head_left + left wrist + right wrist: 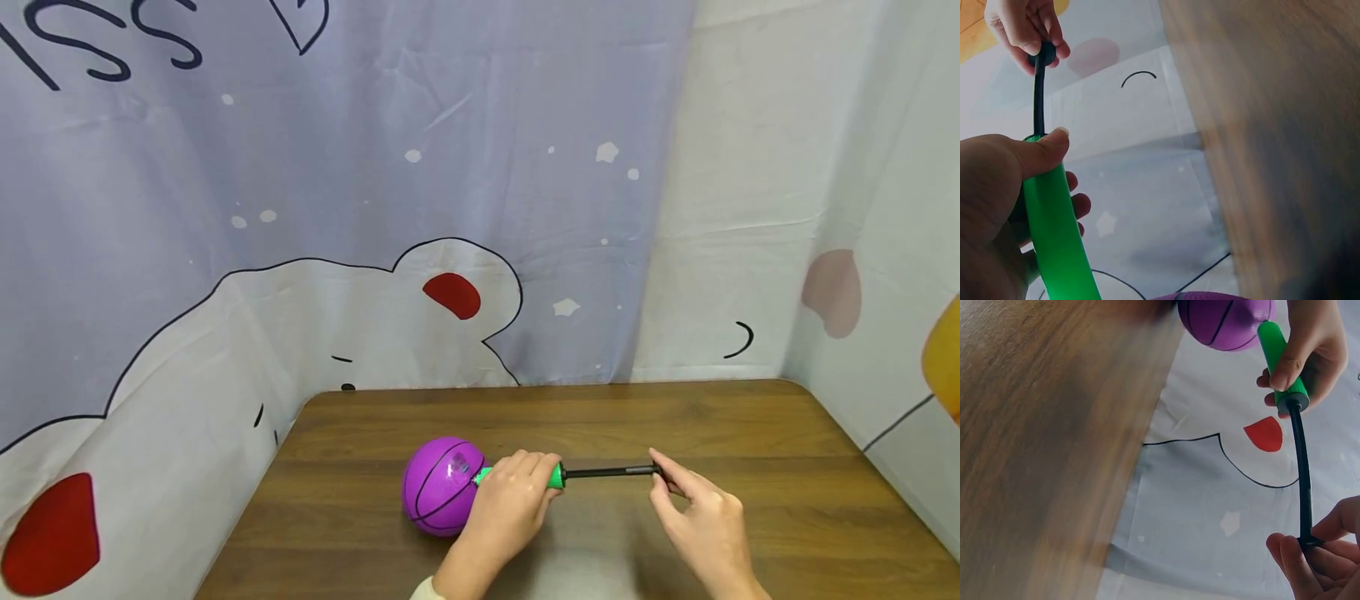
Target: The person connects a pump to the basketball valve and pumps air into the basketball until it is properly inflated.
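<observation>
My left hand (510, 504) grips the green barrel of a hand pump (1057, 212), with the thumb along its top. A black rod (607, 472) sticks out of the barrel to the right. At the rod's far end, my right hand (705, 521) pinches the small black end piece (1307, 541) between thumb and fingers. A purple ball with black lines (442, 492), like a small basketball, sits on the table just left of my left hand. The barrel's other end points at the ball and meets its outline in the right wrist view; any needle there is hidden.
The brown wooden table (360, 421) has rounded back corners. Behind it and along the sides hangs a printed cloth (525, 208) in grey-blue and white, with red patches and small white stars.
</observation>
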### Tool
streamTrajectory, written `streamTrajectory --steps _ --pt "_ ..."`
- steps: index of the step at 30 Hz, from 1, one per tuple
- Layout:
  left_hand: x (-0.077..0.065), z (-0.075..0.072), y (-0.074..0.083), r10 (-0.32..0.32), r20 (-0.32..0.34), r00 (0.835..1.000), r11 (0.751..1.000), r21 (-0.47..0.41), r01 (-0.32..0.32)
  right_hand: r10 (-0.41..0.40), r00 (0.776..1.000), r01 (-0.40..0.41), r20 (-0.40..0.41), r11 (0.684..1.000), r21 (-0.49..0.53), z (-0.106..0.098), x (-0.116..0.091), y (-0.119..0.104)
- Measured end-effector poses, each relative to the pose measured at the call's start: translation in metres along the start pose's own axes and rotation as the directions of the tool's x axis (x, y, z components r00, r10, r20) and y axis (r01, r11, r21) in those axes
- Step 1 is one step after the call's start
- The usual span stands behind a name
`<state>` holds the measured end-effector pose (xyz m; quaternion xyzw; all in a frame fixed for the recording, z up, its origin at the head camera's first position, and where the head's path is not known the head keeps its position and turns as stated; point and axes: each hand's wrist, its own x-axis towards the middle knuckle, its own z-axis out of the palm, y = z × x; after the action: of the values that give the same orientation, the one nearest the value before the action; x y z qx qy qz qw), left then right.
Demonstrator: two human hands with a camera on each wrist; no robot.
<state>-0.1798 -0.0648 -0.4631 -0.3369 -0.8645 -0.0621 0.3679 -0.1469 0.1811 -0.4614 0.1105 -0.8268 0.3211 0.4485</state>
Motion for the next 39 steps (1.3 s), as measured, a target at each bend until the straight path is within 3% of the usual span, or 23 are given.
streamTrajectory --steps 10,14,20,26,34,39 --pt "0.003 0.002 0.016 0.023 -0.027 0.999 0.997 0.08 -0.021 -0.102 0.993 0.102 -0.052 0.995 -0.01 0.018 -0.007 -0.016" --pt "0.002 0.006 0.024 0.035 -0.025 0.999 0.994 0.102 -0.033 -0.142 0.99 0.142 -0.021 0.99 0.01 0.029 -0.016 -0.029" --pt "-0.001 0.007 0.025 0.057 -0.02 0.998 0.997 0.051 -0.056 -0.12 0.991 0.116 0.059 0.991 0.072 0.034 -0.022 -0.039" --pt "0.0 0.002 0.015 0.04 -0.03 0.999 0.999 0.013 -0.039 -0.129 0.992 0.128 0.012 0.99 0.058 0.024 -0.013 -0.029" --pt "-0.001 -0.002 0.003 0.001 -0.039 0.999 1.0 0.013 -0.001 -0.024 0.999 0.023 -0.039 0.999 -0.022 -0.002 0.001 -0.01" --pt "-0.001 -0.003 0.002 0.009 -0.039 0.999 1.0 0.018 -0.009 -0.01 0.999 0.009 -0.03 0.999 -0.034 -0.007 0.003 -0.009"
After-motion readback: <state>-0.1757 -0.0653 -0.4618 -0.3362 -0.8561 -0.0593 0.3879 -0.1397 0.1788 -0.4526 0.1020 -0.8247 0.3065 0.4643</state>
